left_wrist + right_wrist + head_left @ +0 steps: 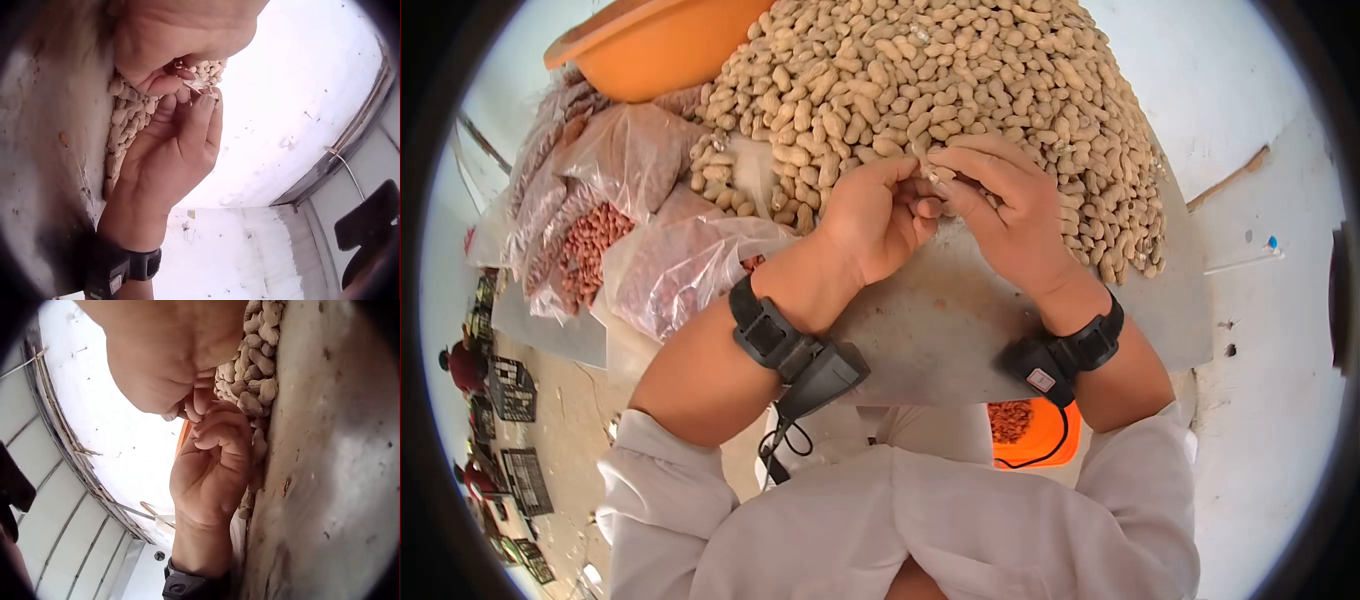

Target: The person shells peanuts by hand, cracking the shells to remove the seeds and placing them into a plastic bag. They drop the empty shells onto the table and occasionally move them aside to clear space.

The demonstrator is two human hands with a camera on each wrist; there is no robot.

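Note:
In front of a big heap of unshelled peanuts [990,90], both hands meet with their fingertips close together. Between them is a peanut [940,174], its shell split and pale inside in the left wrist view. My right hand [1012,212] pinches it between thumb and fingers. From the other side, my left hand [868,218] holds it with thumb and forefinger, the other fingers curled inward. The right wrist view shows the left hand [212,465] with bent fingers; there the near hand mostly hides the peanut.
The heap lies on a metal table [940,340]. An orange basin [665,50] sits at the back left, above plastic bags [625,150] with red peanut kernels [592,250]. Below the table's front edge is an orange container [1055,440] holding reddish bits. Black crates [525,480] stand at far left.

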